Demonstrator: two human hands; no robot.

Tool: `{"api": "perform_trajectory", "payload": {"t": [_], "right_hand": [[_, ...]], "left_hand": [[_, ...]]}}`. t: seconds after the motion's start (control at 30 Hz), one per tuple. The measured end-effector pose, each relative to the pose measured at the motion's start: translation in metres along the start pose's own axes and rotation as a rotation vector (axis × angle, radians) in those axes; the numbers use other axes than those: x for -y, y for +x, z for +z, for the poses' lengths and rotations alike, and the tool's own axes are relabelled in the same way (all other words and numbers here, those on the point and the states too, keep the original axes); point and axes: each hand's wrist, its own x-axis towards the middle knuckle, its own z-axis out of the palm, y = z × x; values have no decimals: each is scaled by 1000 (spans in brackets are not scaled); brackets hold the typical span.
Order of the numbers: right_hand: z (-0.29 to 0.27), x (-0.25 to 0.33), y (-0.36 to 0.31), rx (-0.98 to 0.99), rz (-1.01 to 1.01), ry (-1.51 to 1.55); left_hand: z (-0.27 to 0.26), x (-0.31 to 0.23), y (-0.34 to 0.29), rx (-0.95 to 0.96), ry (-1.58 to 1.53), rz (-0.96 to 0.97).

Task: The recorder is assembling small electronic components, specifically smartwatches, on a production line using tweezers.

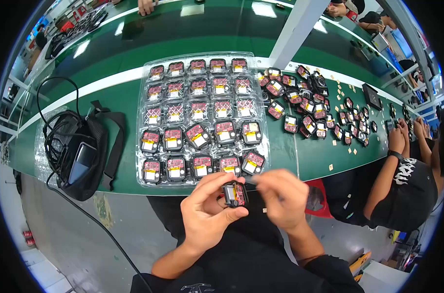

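Over the table's near edge, my left hand (205, 215) holds a small black square electronic unit (235, 194), its red circuit board and silver part facing right. My right hand (286, 198) is just to the right of it, blurred by motion, with thumb and fingers pinched together. A short dark grey thing (251, 179) shows at those fingertips, too smeared to name. Just beyond my hands lies a clear plastic tray (140, 97) with rows of similar units, each with a red board and a yellow and white label. One unit (252, 162) sits tilted at its near right corner.
A loose pile of units (307, 105) spreads right of the tray, among small pale paper bits (331, 167). A black bag (85, 156) with cables stands at left. A white post (300, 29) rises behind. At right a co-worker's hands (400, 136) are busy at the same green table (129, 191).
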Motion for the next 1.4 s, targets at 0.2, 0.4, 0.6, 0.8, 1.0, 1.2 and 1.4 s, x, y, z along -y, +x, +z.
{"api": "perform_trajectory", "payload": {"t": [0.2,0.4,0.6,0.8,1.0,1.2,1.4], "right_hand": [[-5,-52,20,-271,149,-394],[-1,-72,13,-184,262,-654],[2,-71,13,-211,225,-600],[1,-77,11,-234,220,-581],[1,-85,9,-325,135,-445],[-16,-63,3,-362,66,-164],[-13,-6,-1,-45,-122,259]], "left_hand": [[-21,-29,26,-74,294,276],[-64,-47,99,-381,984,410],[-90,-47,113,-379,1520,261],[-88,-50,105,-281,1598,247],[-93,-56,103,-218,1598,242],[-63,-53,92,-244,1469,497],[-4,-34,32,130,331,104]]}}
